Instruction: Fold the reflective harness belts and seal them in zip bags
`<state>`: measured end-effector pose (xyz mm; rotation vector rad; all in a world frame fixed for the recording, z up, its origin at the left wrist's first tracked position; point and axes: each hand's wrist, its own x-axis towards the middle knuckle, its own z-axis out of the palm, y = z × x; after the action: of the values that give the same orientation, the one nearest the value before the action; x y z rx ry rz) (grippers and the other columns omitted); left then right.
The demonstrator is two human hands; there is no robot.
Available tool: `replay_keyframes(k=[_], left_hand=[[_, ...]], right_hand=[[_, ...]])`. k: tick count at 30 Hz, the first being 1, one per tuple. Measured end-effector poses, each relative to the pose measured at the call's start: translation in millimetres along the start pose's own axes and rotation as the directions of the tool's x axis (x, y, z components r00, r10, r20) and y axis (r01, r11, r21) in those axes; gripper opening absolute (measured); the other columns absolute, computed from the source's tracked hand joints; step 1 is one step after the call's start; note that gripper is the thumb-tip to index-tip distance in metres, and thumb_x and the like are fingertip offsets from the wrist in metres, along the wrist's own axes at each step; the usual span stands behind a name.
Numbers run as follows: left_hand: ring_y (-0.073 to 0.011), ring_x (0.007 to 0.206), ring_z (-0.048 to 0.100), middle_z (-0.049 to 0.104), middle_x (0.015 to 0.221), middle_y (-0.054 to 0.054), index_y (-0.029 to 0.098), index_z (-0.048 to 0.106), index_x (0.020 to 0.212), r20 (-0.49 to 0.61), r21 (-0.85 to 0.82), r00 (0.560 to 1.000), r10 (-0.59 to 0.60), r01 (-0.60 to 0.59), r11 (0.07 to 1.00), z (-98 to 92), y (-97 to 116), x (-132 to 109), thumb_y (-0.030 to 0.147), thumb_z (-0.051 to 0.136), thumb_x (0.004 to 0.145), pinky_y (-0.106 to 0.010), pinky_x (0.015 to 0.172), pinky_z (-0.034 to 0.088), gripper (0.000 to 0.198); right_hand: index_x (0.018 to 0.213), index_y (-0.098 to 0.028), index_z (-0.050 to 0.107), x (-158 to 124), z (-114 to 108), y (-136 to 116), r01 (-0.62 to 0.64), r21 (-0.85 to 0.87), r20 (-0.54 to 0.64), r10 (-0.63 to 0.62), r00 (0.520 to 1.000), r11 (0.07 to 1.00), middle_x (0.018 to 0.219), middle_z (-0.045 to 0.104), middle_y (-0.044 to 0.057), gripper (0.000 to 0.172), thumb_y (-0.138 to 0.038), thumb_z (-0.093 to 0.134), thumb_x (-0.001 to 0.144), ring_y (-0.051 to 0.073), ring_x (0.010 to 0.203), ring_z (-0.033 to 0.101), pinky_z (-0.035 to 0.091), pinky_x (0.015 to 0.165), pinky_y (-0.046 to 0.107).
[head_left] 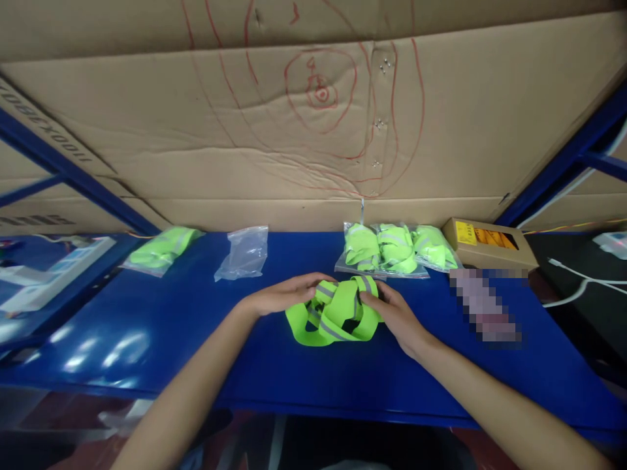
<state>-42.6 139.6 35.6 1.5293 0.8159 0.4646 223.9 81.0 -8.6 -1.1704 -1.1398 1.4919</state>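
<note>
A loose bundle of neon green strap with grey reflective stripes rests on the blue table, looped over itself. My left hand holds its left upper side, fingers closed on the strap. On the right side, my right hand grips the same bundle between thumb and fingers. Behind it lies a flat clear plastic bag. Several clear bags with green straps stand in a row at the back right, one of them the middle bag. Another bagged green strap lies at the back left.
The blue table meets a cardboard wall with red drawn rings. A brown box sits at the back right, with a blurred-out item in front of it. White power strips lie far left, white cables far right.
</note>
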Motion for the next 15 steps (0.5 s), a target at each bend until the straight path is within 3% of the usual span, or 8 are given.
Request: replay_keyframes(k=[2,5,10,15], left_hand=[[-0.0311,0.134,0.055,0.057,0.148,-0.011,0.028,0.061,0.142,0.064,-0.049,0.997,0.039,-0.036,0.998,1.4,-1.9,-6.5,0.055,0.078,0.084,-0.035,0.103,0.051,0.066],[-0.0286,0.129,0.058,0.054,0.149,-0.01,0.032,0.055,0.145,0.05,-0.07,0.998,0.036,-0.032,0.997,5.2,-9.0,-8.6,0.039,0.081,0.084,-0.032,0.095,0.054,0.067],[-0.0236,0.107,0.066,0.067,0.124,-0.009,0.026,0.066,0.128,-0.162,-0.079,0.985,0.051,-0.064,0.995,20.2,-19.6,-0.3,0.036,0.081,0.084,-0.031,0.088,0.054,0.048],[-0.0216,0.095,0.067,0.071,0.106,-0.006,0.022,0.072,0.113,-0.301,-0.175,0.953,0.026,-0.082,0.981,31.8,-20.8,5.7,0.04,0.085,0.079,-0.029,0.082,0.054,0.04]], right_hand=[[0.116,-0.023,0.07,0.2,0.6,-2.3,-0.018,0.044,-0.015,0.018,1.0,0.999,0.118,0.076,0.008,0.052,-0.057,0.078,0.078,0.032,0.114,0.07,0.055,0.099,0.043],[0.118,-0.024,0.071,-1.5,2.6,-4.7,-0.037,0.114,-0.019,0.039,0.999,0.993,0.122,0.076,0.007,0.053,-0.055,0.082,0.076,0.032,0.12,0.068,0.052,0.104,0.044],[0.12,-0.025,0.071,-5.1,4.3,-3.2,-0.071,0.082,-0.022,0.073,0.997,0.994,0.123,0.075,0.007,0.053,-0.056,0.081,0.079,0.033,0.12,0.068,0.052,0.104,0.044],[0.126,-0.028,0.064,-3.0,4.1,1.4,-0.021,-0.012,-0.057,0.021,0.998,1.0,0.131,0.071,0.006,0.052,-0.058,0.076,0.085,0.031,0.124,0.065,0.052,0.106,0.043]])
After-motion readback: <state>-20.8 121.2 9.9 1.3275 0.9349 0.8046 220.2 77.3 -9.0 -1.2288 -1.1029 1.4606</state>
